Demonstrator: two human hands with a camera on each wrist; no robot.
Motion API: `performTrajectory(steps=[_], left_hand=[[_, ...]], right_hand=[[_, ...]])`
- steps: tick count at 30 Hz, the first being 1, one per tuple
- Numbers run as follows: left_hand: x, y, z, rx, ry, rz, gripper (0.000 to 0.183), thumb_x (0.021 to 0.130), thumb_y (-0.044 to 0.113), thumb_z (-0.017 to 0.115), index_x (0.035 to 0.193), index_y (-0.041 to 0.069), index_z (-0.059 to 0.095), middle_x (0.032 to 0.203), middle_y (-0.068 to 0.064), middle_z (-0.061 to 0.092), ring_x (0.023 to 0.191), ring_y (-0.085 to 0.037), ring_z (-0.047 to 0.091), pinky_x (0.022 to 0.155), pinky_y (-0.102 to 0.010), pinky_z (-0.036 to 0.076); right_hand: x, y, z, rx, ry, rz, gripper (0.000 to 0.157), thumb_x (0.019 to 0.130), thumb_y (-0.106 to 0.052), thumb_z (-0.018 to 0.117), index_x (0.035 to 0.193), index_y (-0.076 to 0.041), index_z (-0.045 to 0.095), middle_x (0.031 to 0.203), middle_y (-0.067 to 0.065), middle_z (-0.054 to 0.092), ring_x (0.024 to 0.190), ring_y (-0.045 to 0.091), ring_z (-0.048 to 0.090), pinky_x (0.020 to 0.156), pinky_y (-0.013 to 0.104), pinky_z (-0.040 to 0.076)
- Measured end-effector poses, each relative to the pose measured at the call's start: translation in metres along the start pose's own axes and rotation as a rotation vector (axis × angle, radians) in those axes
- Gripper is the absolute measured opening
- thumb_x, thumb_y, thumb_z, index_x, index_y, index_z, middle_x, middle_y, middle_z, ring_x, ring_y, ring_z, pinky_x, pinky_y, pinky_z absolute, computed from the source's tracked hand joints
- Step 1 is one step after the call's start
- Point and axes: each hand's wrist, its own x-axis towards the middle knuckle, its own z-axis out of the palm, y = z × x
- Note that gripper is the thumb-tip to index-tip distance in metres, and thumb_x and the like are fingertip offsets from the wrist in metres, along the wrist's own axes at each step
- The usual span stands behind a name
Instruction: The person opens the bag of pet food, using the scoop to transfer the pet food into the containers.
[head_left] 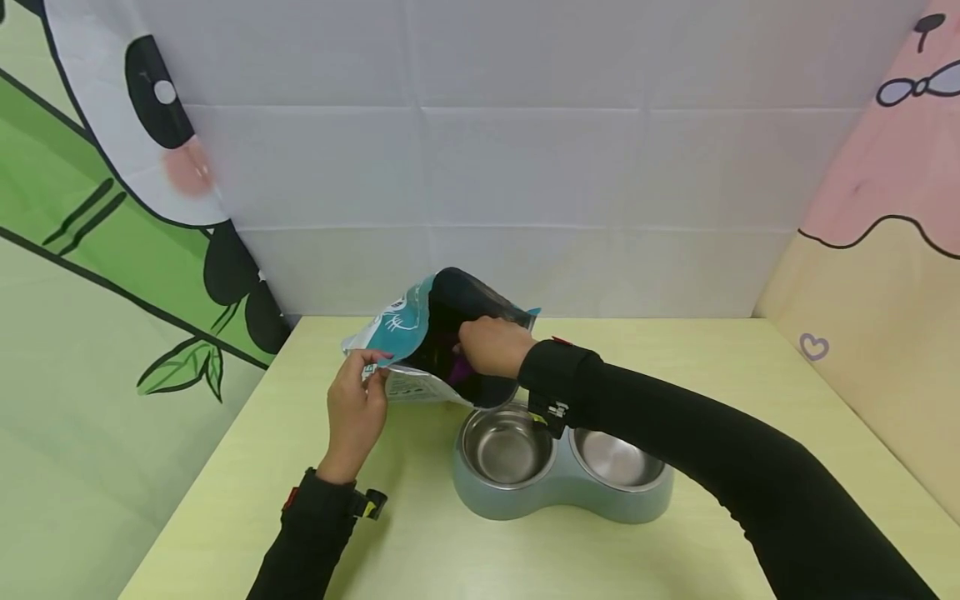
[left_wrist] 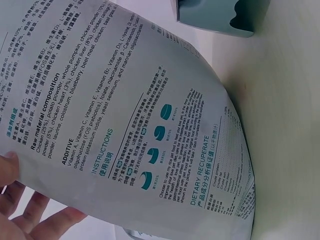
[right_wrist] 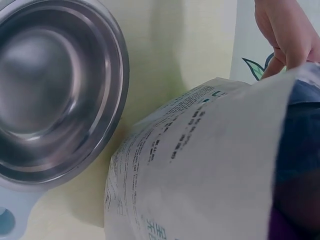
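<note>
A pet food bag [head_left: 408,325], white and teal with a drawn animal face, leans with its dark mouth gaping toward me. My left hand [head_left: 356,417] pinches the bag's left edge, thumb and fingers on either side of it. In the left wrist view, fingers [left_wrist: 50,222] lie along the printed back panel. My right hand [head_left: 495,346] reaches into the bag's mouth, its fingers curled about a purple object [head_left: 459,368]. Most of that object is hidden in the bag's dark inside. The right wrist view shows a purple patch [right_wrist: 281,227] past the bag's rim.
Just in front of the bag stands a pale blue double-bowl feeder [head_left: 506,505]. Its left steel bowl [head_left: 510,446] lies close under the bag, and its right steel bowl [head_left: 615,458] is partly covered by my sleeve. Behind the yellow table [head_left: 420,533] rises a cloth-covered wall [head_left: 525,167].
</note>
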Motion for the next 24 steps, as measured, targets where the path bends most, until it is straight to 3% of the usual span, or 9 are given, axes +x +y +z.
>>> performTrajectory(steps=[11, 16, 24], left_hand=[[0.000, -0.002, -0.001, -0.001, -0.004, 0.004, 0.017, 0.083, -0.009, 0.052, 0.095, 0.002, 0.048, 0.098, -0.013, 0.057, 0.098, -0.026, 0.054, 0.074, -0.044, 0.051], [0.001, -0.001, 0.000, -0.005, -0.012, 0.000, 0.017, 0.083, -0.010, 0.051, 0.094, 0.002, 0.048, 0.098, -0.014, 0.057, 0.098, -0.026, 0.055, 0.073, -0.043, 0.051], [0.001, -0.001, -0.002, 0.005, -0.009, -0.008, 0.017, 0.083, -0.010, 0.051, 0.095, 0.002, 0.048, 0.098, -0.014, 0.057, 0.098, -0.027, 0.054, 0.074, -0.044, 0.051]], right_hand=[[0.006, 0.005, 0.005, 0.101, 0.018, -0.018, 0.033, 0.095, -0.028, 0.044, 0.068, -0.012, 0.050, 0.058, 0.002, 0.047, 0.051, 0.016, 0.049, 0.048, 0.028, 0.037], [0.002, 0.003, -0.002, 0.146, -0.016, 0.018, 0.034, 0.096, -0.029, 0.042, 0.070, -0.010, 0.052, 0.058, 0.006, 0.054, 0.048, 0.018, 0.053, 0.049, 0.030, 0.042], [-0.001, 0.000, -0.010, 0.151, -0.021, 0.029, 0.036, 0.096, -0.030, 0.041, 0.069, -0.010, 0.055, 0.056, 0.007, 0.054, 0.046, 0.019, 0.053, 0.057, 0.030, 0.046]])
